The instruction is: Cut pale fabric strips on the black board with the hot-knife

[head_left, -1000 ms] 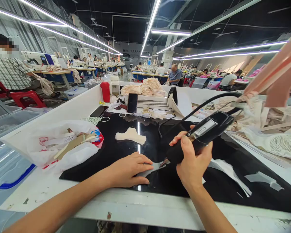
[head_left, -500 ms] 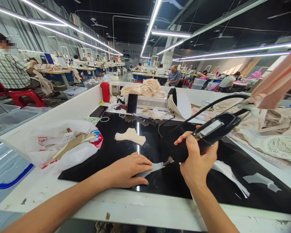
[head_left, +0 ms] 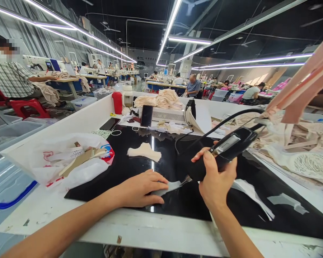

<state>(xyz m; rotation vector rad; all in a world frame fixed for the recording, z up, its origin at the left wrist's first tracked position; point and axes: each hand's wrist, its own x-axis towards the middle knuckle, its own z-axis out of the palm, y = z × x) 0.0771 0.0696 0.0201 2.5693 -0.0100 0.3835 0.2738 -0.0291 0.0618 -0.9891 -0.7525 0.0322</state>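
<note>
My left hand [head_left: 142, 188] lies with its fingers stretched out on a small pale, thin piece of fabric [head_left: 172, 186], pressing it against the black glossy board [head_left: 177, 206]. My right hand [head_left: 218, 175] is wrapped round a black corded power tool [head_left: 233, 145] with a flat metal tip. That tip meets the right end of the pale piece; whether it touches cannot be made out. Beyond my left hand sits a cream stack of cut fabric [head_left: 144, 152]. White cut pieces [head_left: 253, 197] lie right of my right hand, with a thin translucent piece [head_left: 288, 202] farther right.
A white plastic bag [head_left: 75, 157] of strips lies at left. At the back are a phone [head_left: 146, 115], a red cup [head_left: 117, 103] and folded fabric [head_left: 165, 98]. The tool's black cord [head_left: 218, 124] arcs behind my right hand. Fabric heaps [head_left: 307, 138] fill the right side.
My right hand and the tool have shifted slightly left, with the tip still at the piece's right end. My left hand has barely moved. The person at far left has stretched an arm forward.
</note>
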